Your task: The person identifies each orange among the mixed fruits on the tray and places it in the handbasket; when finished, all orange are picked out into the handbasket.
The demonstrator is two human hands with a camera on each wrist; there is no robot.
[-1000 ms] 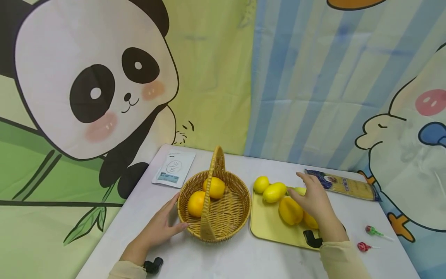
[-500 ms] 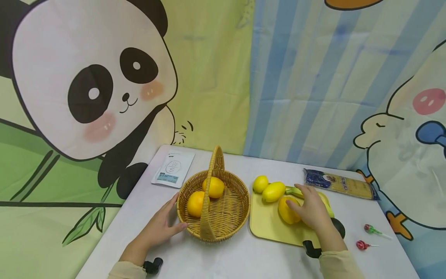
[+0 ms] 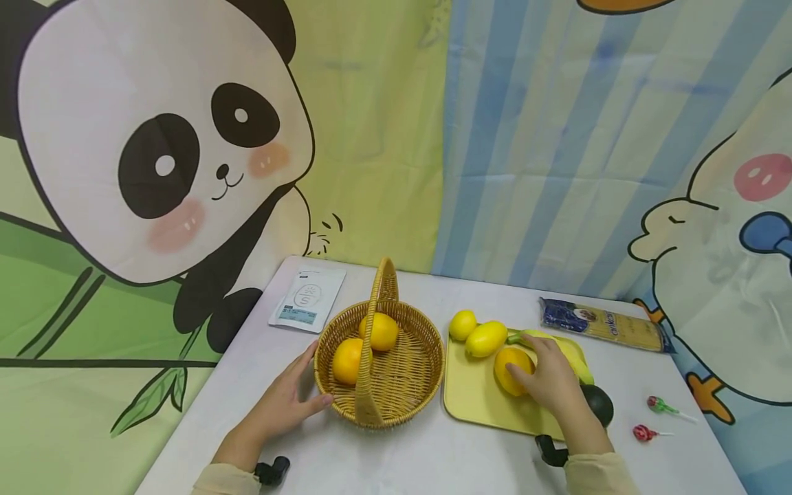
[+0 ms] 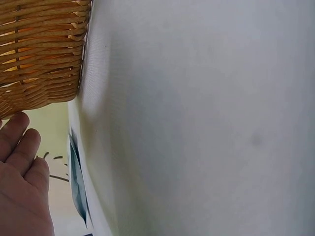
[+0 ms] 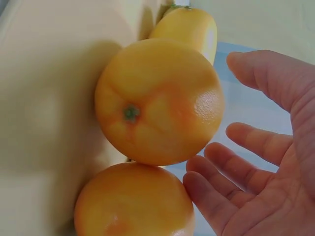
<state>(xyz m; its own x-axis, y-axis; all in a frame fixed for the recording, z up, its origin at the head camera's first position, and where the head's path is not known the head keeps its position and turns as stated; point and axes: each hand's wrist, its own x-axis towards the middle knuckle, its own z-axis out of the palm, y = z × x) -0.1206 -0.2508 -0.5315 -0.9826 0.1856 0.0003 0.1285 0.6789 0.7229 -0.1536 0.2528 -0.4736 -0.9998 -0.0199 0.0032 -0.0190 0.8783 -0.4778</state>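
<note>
My left hand (image 3: 281, 402) rests at the left side of a round wicker basket (image 3: 411, 385), its fingers and thumb spread along the wall. In the left wrist view the fingertips meet the woven side (image 4: 44, 59). Two oranges (image 3: 348, 362) lie in the basket, left of and behind its handle. My right hand (image 3: 551, 377) hovers over a yellow tray (image 3: 473, 405), beside an orange (image 3: 510, 370). In the right wrist view, its fingers are spread around the near side of that orange (image 5: 162, 103), not gripping it. A second orange (image 5: 138, 201) sits below, hidden by the hand in the head view.
Two lemons (image 3: 486, 339) and a banana (image 3: 577, 356) lie at the tray's back. A dark green round item (image 3: 597, 404) sits by the right wrist. Around are a pasta packet (image 3: 606, 326), two lollipops (image 3: 645, 433) and a white pouch (image 3: 308, 299).
My right hand has come down from above the tray to beside the orange, uncovering the banana and the dark green item. The left hand and basket have stayed in place.
</note>
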